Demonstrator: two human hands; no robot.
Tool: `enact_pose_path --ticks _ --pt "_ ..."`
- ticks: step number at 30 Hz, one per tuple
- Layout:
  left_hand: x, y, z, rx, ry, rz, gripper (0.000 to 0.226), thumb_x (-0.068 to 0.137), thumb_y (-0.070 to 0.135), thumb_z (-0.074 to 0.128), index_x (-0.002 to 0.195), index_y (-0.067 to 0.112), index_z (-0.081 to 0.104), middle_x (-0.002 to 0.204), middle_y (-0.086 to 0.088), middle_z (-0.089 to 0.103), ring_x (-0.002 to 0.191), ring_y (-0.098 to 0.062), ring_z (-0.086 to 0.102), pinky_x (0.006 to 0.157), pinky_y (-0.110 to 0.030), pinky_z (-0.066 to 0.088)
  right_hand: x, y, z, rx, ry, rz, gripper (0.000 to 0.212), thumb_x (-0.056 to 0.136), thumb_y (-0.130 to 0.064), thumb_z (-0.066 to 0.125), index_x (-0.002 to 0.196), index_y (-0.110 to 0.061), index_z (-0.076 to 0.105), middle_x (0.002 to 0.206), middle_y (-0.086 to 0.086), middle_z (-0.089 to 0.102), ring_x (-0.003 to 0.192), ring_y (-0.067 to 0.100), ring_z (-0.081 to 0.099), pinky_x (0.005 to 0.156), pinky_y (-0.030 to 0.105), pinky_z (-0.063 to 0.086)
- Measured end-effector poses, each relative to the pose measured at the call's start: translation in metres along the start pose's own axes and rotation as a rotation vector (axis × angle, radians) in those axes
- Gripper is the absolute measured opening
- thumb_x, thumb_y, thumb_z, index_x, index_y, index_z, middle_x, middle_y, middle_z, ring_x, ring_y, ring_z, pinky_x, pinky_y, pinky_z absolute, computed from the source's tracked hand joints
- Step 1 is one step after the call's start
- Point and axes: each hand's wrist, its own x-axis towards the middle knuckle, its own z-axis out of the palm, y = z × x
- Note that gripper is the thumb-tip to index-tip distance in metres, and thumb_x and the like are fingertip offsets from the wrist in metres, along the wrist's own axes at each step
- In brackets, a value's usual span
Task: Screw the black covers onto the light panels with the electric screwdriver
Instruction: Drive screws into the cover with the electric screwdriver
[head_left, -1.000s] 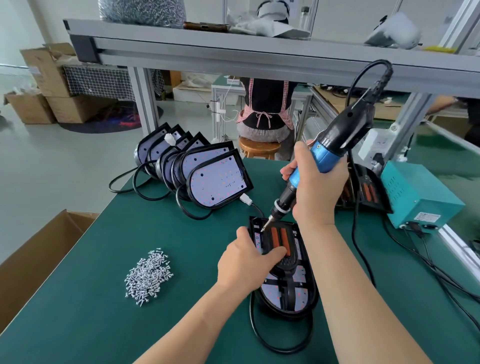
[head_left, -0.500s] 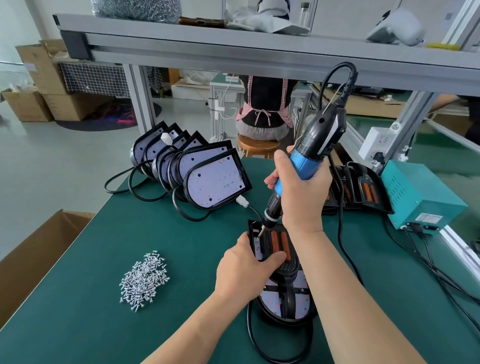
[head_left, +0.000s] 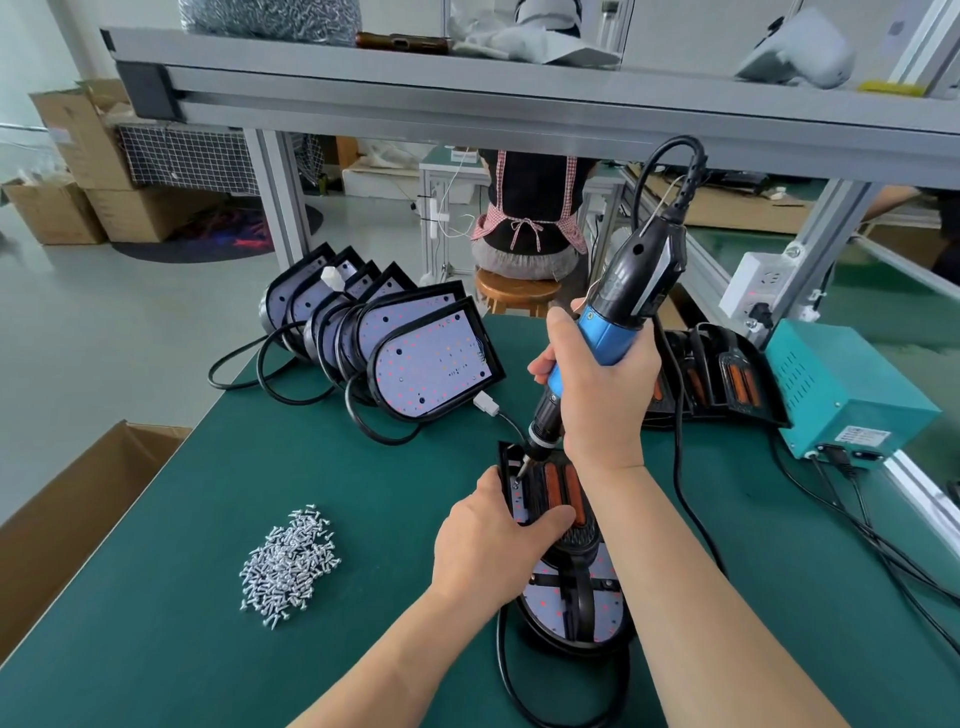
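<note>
right hand (head_left: 602, 400) wrapped round the electric screwdriver (head_left: 608, 332), tip on a screw at the far-left corner of the light panel (head_left: 566, 582); left hand (head_left: 493, 551) grips its black cover (head_left: 558, 493), flat on the green tabletop (head_left: 260, 467); screw pile (head_left: 288, 564) nearby left

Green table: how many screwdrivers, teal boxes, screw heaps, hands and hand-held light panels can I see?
Electric screwdriver: 1
Teal box: 1
Screw heap: 1
Light panel in hand: 1
Hands: 2, left hand, right hand
Total: 6

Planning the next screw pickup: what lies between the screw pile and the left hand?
Only bare green table between the screw pile and the left hand, seen in the head view.
</note>
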Motion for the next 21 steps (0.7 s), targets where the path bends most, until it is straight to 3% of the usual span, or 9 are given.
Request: enact_pose_path --ticks 7,14,17,21 --pt "0.0004 -0.0009 0.0005 0.002 0.005 0.000 0.081 0.076 0.070 0.065 0.135 0.017 0.048 0.096 0.007 0.067 0.087 -0.015 0.062 0.069 -0.029 0.049 0.0003 0.0001 -0.0007 0.008 -0.001 -0.005 0.024 0.078 -0.028 0.074 0.093 -0.018 0.058 0.065 0.014 0.059 0.046 0.022 0.062 0.049 0.031 0.051" --pt "0.0009 -0.0008 0.0002 -0.003 0.003 -0.002 0.083 0.077 0.069 0.066 0.138 0.017 0.046 0.102 0.006 0.068 0.093 -0.017 0.063 0.078 -0.034 0.054 0.0035 0.0015 -0.0018 0.002 0.008 -0.028 0.021 0.080 -0.024 0.074 0.092 -0.019 0.058 0.062 0.007 0.060 0.045 0.022 0.062 0.049 0.032 0.052" --pt "0.0011 -0.0008 0.0004 -0.005 0.002 0.003 0.076 0.076 0.068 0.067 0.132 0.019 0.049 0.099 0.007 0.068 0.091 -0.017 0.064 0.079 -0.035 0.055 0.0030 0.0028 -0.0009 0.002 0.003 -0.026 0.022 0.080 -0.026 0.073 0.093 -0.018 0.058 0.062 0.009 0.060 0.045 0.022 0.062 0.049 0.032 0.052" --pt "0.0014 -0.0014 0.0008 -0.009 -0.004 0.000 0.083 0.076 0.070 0.066 0.137 0.018 0.047 0.103 0.006 0.068 0.094 -0.017 0.064 0.079 -0.035 0.055 0.0021 0.0041 0.0005 0.006 0.003 -0.006 0.026 0.078 -0.029 0.074 0.094 -0.015 0.058 0.064 0.015 0.060 0.045 0.022 0.062 0.049 0.033 0.052"
